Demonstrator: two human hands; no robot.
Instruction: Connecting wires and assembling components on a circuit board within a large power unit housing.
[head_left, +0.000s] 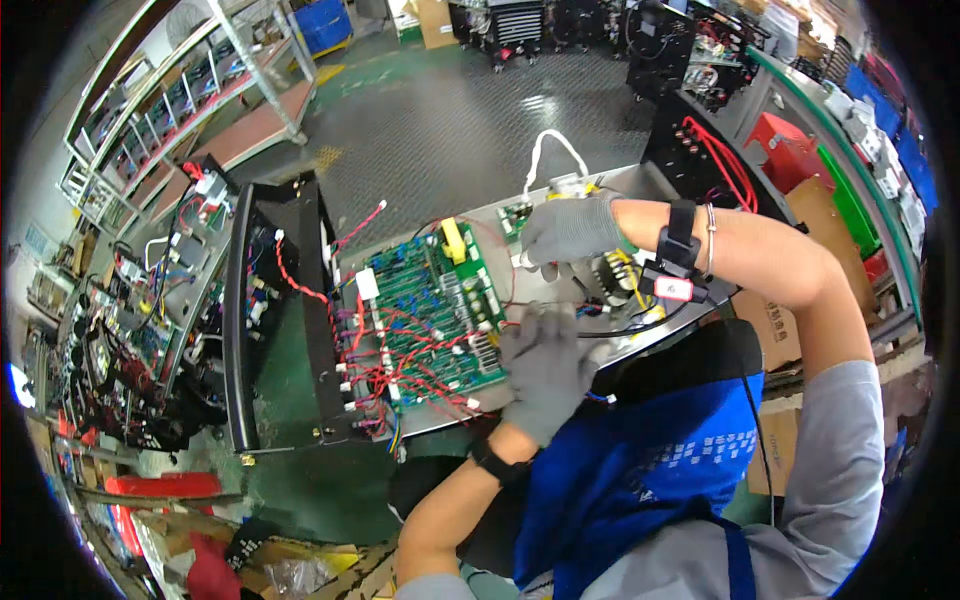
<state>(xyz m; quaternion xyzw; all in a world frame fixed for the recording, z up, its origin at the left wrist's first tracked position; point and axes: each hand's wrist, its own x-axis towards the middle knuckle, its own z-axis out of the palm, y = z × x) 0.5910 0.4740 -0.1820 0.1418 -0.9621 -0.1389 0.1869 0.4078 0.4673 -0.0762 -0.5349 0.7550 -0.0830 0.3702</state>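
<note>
Both my hands wear grey gloves over an open metal chassis (625,185) that holds electronics. My left hand (548,378) lies on the chassis plate just right of a large green circuit board (425,320), fingers stretched and thumb apart. Farther off, my right hand (575,235) bends down with its fingers curled together; what they grip, if anything, is hidden. Near it are a white cable loop (536,160) and a toroidal coil (618,280) with yellow bands. A yellow component (454,241) stands on the board. Red wires (385,375) tangle across its near left part.
The chassis has a black front panel (240,320) at left and a black panel with red cables (705,150) at far right. Another wired unit (185,270) stands left. A metal shelf rack (215,90) rises at back left. Red bins (780,150) and cardboard (835,235) sit right.
</note>
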